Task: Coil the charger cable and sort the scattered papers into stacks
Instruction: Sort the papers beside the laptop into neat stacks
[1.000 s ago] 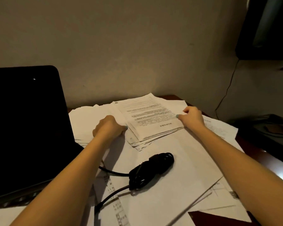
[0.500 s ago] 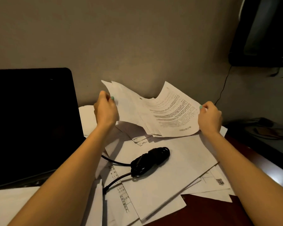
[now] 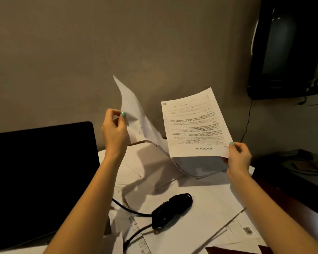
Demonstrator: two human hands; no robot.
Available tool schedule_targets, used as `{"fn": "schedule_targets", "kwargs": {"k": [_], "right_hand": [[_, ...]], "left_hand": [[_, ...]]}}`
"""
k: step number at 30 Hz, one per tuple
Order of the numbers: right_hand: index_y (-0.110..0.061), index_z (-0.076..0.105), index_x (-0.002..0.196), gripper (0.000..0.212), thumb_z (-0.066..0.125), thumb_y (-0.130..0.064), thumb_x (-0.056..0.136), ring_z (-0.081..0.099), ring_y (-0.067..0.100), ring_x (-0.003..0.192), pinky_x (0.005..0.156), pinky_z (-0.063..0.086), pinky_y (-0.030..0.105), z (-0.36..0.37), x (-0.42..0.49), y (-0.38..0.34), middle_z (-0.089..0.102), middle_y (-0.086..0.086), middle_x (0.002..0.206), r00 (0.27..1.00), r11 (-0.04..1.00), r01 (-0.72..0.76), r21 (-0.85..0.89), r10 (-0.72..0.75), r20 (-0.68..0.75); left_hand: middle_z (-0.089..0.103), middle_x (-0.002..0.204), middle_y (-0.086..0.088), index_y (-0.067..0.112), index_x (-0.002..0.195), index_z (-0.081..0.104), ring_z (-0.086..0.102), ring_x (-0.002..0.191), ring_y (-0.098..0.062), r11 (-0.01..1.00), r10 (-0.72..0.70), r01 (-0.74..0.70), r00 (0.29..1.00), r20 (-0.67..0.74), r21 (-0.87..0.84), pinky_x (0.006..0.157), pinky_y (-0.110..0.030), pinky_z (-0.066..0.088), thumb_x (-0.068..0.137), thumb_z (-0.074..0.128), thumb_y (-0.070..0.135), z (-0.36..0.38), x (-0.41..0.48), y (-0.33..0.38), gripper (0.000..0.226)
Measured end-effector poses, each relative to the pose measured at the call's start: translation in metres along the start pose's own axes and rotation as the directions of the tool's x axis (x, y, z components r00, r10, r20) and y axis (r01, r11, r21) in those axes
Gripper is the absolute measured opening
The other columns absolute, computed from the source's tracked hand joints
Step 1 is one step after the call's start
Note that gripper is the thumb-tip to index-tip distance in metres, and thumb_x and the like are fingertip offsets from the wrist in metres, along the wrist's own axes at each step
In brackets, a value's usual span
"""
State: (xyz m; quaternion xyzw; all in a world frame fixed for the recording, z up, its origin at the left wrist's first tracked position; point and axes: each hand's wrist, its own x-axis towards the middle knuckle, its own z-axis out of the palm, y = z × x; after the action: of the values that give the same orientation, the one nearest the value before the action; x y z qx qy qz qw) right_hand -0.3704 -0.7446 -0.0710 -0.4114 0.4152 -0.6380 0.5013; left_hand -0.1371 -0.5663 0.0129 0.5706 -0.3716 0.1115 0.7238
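Note:
A bundle of printed sheets (image 3: 195, 125) is raised above the desk, sagging in the middle. My left hand (image 3: 115, 132) pinches its left edge, and my right hand (image 3: 239, 157) pinches its lower right corner. Below them, the black charger cable (image 3: 171, 207) lies coiled in a bundle on loose white papers (image 3: 200, 213), with two strands trailing left toward the laptop. More sheets spread across the desk under the cable.
A black laptop screen (image 3: 40, 176) stands open at the left. The wall rises right behind the desk. A dark monitor (image 3: 290, 48) hangs at the upper right, a thin wire dropping from it. The dark red desk edge (image 3: 290, 204) shows at the right.
Both hands lifted the bundle of sheets off the desk and raised it higher, tilting it toward upright. The coiled cable has stayed where it was.

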Motion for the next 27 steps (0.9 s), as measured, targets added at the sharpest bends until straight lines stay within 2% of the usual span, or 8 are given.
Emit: {"fn": "schedule_targets", "kwargs": {"k": [3,6,11,16,19,22,25,27], "right_hand": [[-0.01,0.05,0.1,0.004,0.048,-0.013,0.1,0.059,0.018,0.085,0.058,0.053,0.027,0.007,-0.004,-0.005,0.059,0.01,0.105,0.997,0.99,-0.08,0.118,0.078,0.02],[-0.014,0.053,0.093,0.01,0.048,-0.009,0.1,0.058,0.012,0.081,0.046,0.051,0.018,0.014,-0.011,-0.012,0.06,0.006,0.097,0.99,0.96,-0.133,0.245,0.117,0.081],[-0.014,0.052,0.1,0.01,0.045,-0.007,0.1,0.061,0.014,0.086,0.059,0.058,0.024,0.023,-0.024,-0.022,0.062,0.004,0.097,0.97,0.933,-0.159,0.323,0.087,0.225],[-0.01,0.051,0.107,0.009,0.044,-0.012,0.101,0.058,0.021,0.09,0.067,0.051,0.031,0.029,-0.034,-0.008,0.061,0.01,0.107,0.984,0.999,-0.042,0.02,0.038,0.174],[-0.012,0.049,0.103,0.008,0.041,-0.014,0.102,0.054,0.022,0.091,0.062,0.043,0.027,0.027,-0.038,0.008,0.057,0.009,0.105,0.996,0.975,0.035,-0.219,-0.015,0.091],[-0.013,0.047,0.102,0.008,0.038,-0.014,0.103,0.056,0.023,0.09,0.059,0.043,0.026,0.026,-0.04,0.021,0.056,0.007,0.103,0.99,0.941,0.023,-0.339,0.026,0.141],[-0.012,0.046,0.099,0.009,0.038,-0.014,0.102,0.055,0.022,0.088,0.051,0.036,0.022,0.025,-0.04,0.028,0.055,0.005,0.101,0.985,0.888,0.052,-0.457,0.031,0.171],[-0.011,0.047,0.098,0.009,0.039,-0.014,0.102,0.056,0.022,0.086,0.052,0.039,0.023,0.026,-0.039,0.029,0.056,0.005,0.099,0.983,0.873,0.061,-0.485,0.032,0.181]], "left_hand": [[0.05,0.072,0.003,0.016,0.082,0.047,0.047,0.067,-0.016,0.998,0.047,-0.047,0.999,-0.008,-0.033,0.056,-0.029,0.037,0.1,0.05,0.016,-0.002,0.005,0.015,0.018],[0.05,0.071,0.006,0.008,0.088,0.048,0.045,0.059,0.0,0.995,0.072,-0.075,0.997,-0.042,-0.063,0.052,-0.016,0.036,0.1,0.05,0.015,-0.004,0.009,0.026,0.014],[0.051,0.07,0.002,0.019,0.079,0.047,0.046,0.057,-0.004,0.989,-0.061,0.056,0.998,-0.028,-0.138,0.051,-0.02,0.039,0.099,0.053,0.015,-0.002,0.011,0.022,0.021],[0.056,0.075,0.0,0.015,0.088,0.048,0.052,0.061,-0.012,0.928,-0.347,0.357,0.932,0.104,-0.103,0.042,-0.019,0.039,0.1,0.048,0.015,0.018,-0.014,-0.011,0.012],[0.054,0.079,0.0,0.012,0.095,0.048,0.05,0.063,-0.014,0.86,-0.503,0.51,0.848,0.166,0.001,0.044,-0.022,0.039,0.1,0.043,0.014,0.023,-0.031,-0.033,0.007],[0.048,0.069,-0.004,0.008,0.087,0.049,0.043,0.055,-0.016,0.802,-0.596,0.583,0.772,0.221,0.125,0.046,-0.024,0.033,0.1,0.042,0.015,0.021,-0.043,-0.057,0.016],[0.063,0.079,-0.007,0.003,0.092,0.057,0.059,0.07,-0.018,0.763,-0.638,0.617,0.674,0.371,0.192,0.059,-0.027,0.047,0.097,0.056,0.023,0.021,-0.051,-0.067,0.021],[0.071,0.093,-0.011,0.0,0.105,0.061,0.068,0.086,-0.026,0.722,-0.673,0.656,0.594,0.44,0.219,0.076,-0.039,0.057,0.089,0.067,0.014,0.021,-0.054,-0.068,0.022]]}}
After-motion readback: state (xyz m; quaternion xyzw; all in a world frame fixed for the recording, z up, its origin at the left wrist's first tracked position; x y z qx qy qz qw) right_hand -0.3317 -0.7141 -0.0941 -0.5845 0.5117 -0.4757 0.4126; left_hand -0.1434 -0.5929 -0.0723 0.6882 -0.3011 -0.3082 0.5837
